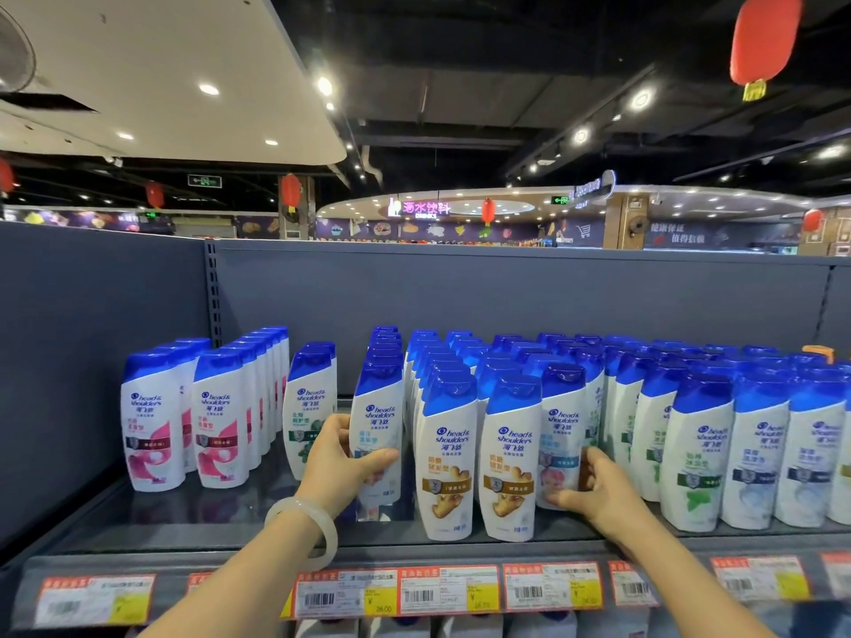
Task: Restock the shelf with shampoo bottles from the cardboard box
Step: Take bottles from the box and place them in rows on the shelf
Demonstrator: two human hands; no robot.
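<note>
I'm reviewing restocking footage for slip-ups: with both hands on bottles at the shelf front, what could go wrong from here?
1. The left hand and right hand each grip a white, blue-capped shampoo bottle beside the two brown ginger-label bottles standing at the grey metal shelf edge; a nudge could tip those off.
2. Rows stand tightly packed, so one knock may topple several.
3. The pale bangle could catch a bottle.

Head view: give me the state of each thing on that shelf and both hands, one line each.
Left hand: gripping a light-blue-label bottle, upright on the shelf.
Right hand: gripping a tilted bottle.
Ginger-label bottles: upright, front row.
Pink-label bottles: upright, left end.
Price tags: fixed along shelf edge.
</note>
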